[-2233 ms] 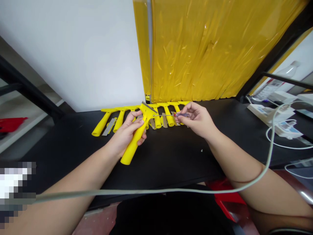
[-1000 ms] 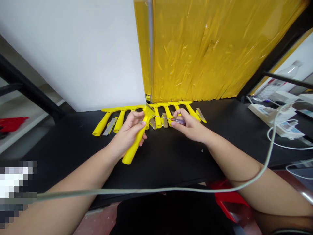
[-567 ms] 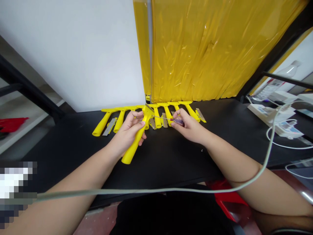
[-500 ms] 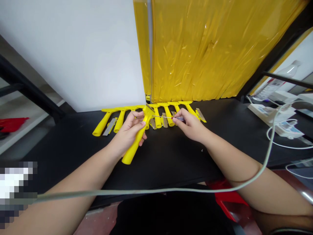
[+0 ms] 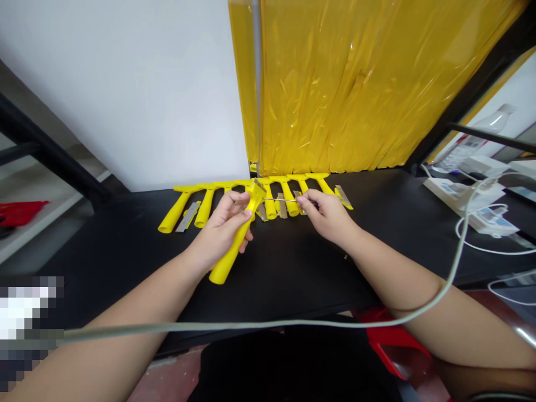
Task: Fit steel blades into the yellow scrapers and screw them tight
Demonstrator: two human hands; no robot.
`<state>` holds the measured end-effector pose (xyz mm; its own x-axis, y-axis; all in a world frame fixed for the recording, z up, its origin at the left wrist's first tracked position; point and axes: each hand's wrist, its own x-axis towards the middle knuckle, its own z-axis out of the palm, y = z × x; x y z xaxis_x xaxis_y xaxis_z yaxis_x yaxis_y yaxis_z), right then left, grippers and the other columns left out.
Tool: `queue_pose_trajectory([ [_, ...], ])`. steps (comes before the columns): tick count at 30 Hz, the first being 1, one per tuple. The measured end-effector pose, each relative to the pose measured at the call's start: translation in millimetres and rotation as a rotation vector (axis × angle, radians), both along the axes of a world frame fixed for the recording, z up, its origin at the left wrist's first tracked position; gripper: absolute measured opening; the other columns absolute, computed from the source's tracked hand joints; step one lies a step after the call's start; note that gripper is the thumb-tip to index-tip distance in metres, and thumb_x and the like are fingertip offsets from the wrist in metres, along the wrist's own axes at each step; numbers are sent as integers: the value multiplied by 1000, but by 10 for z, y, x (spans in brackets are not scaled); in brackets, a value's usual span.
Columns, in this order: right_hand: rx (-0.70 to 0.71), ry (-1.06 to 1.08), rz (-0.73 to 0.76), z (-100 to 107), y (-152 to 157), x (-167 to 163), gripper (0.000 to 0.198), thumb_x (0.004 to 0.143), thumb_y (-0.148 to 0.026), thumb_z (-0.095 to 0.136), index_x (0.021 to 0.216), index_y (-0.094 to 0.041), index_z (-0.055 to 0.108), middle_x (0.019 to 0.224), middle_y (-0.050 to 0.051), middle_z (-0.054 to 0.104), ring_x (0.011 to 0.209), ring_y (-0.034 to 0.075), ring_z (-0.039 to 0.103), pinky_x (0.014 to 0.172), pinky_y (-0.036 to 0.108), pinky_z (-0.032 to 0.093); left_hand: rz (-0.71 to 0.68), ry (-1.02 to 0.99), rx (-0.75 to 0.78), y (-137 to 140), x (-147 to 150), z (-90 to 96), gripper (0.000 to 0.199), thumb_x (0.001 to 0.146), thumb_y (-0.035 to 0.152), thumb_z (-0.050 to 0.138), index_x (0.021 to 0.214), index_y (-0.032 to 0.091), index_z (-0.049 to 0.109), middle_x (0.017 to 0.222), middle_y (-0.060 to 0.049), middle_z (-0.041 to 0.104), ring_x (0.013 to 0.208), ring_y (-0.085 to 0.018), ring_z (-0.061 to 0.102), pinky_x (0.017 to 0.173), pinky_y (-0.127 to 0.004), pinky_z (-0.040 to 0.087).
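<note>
Your left hand (image 5: 226, 224) clasps a scraper (image 5: 231, 254); your right hand (image 5: 326, 215) pinches a screwdriver (image 5: 281, 199) at it, seemingly midway. Far blades (image 5: 188, 216) look loose.

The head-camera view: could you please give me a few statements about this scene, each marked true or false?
1. The left hand grips a yellow scraper. True.
2. The right hand holds nothing. False: it holds a screwdriver.
3. The screwdriver's shaft points away from the scraper. False: it points toward the scraper's head.
4. A row of yellow tools lies on the black table, beyond the held scraper. True.
5. The clear bottle is on the left side of the picture. False: the clear bottle is on the right side.
</note>
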<state>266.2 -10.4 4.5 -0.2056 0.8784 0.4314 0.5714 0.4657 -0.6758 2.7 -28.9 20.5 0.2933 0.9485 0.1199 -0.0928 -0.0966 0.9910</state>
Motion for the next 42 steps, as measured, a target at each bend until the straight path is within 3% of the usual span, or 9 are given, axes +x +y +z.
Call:
queue_pose_trajectory([
  [6, -703, 537, 182, -5, 36, -46, 57, 91, -69, 64, 66, -25, 40, 56, -9, 21, 49, 10, 15, 46, 26, 16, -10, 68, 136, -49, -4, -42, 28, 94, 37, 72, 109, 25, 51, 129, -6, 62, 59, -9, 65, 36, -19, 51],
  [9, -901, 689, 287, 14, 33, -42, 58, 86, -67, 73, 65, -24, 39, 57, -11, 18, 50, 8, 9, 43, 23, 12, -37, 113, 223, -50, -20, -67, 23, 98, 37, 68, 111, 24, 54, 149, -11, 55, 60, -7, 65, 37, -19, 53],
  [13, -818, 614, 279, -6, 52, -30, 56, 89, -71, 66, 69, -24, 42, 58, -10, 20, 50, 9, 12, 44, 24, 14, -40, 143, 254, -41, -32, -71, 22, 100, 37, 64, 114, 25, 53, 157, -11, 47, 61, -6, 66, 37, -18, 53],
  [18, -55, 56, 172, -10, 21, -17, 39, 101, -52, 58, 78, -21, 53, 66, -3, 43, 60, 13, 38, 59, 29, 32, -1, 118, 179, -22, -30, -56, 24, 99, 36, 63, 111, 25, 46, 139, -8, 53, 60, -7, 65, 36, -18, 52],
  [21, 139, -127, 165, 32, -36, -15, 36, 105, -39, 52, 74, -20, 50, 67, -2, 46, 63, 14, 41, 64, 31, 32, -17, 91, 161, -21, -34, -46, 24, 99, 35, 63, 110, 26, 44, 129, -5, 53, 58, -7, 64, 35, -17, 50],
  [24, 25, -7, 175, 22, -50, -24, 43, 105, -45, 51, 70, -21, 47, 63, -3, 42, 59, 13, 39, 60, 30, 31, -47, 106, 191, -27, -54, -50, 23, 100, 35, 63, 111, 26, 44, 118, -2, 52, 59, -7, 65, 35, -17, 50],
  [30, -515, 425, 298, -116, 31, -68, 53, 96, -70, 58, 71, -24, 44, 52, -10, 28, 44, 9, 23, 45, 26, 20, -80, 143, 245, -17, -100, -85, 23, 102, 38, 62, 115, 27, 46, 112, -1, 52, 61, -8, 64, 36, -17, 51],
  [37, -434, -25, 405, 141, 100, 401, 39, 102, -54, 57, 99, -17, 70, 78, 2, 65, 70, 15, 62, 69, 30, 50, -44, 50, 138, 41, -81, -39, 30, 96, 36, 69, 112, 27, 45, 99, 2, 57, 54, -11, 65, 34, -20, 49],
  [42, -613, -278, 552, 375, 29, 913, 34, 97, -47, 66, 103, -15, 77, 91, 6, 73, 84, 18, 66, 76, 31, 50, 7, -17, 0, 50, -87, 28, 33, 94, 31, 68, 119, 27, 46, 73, 7, 60, 42, -11, 56, 35, -18, 43],
])
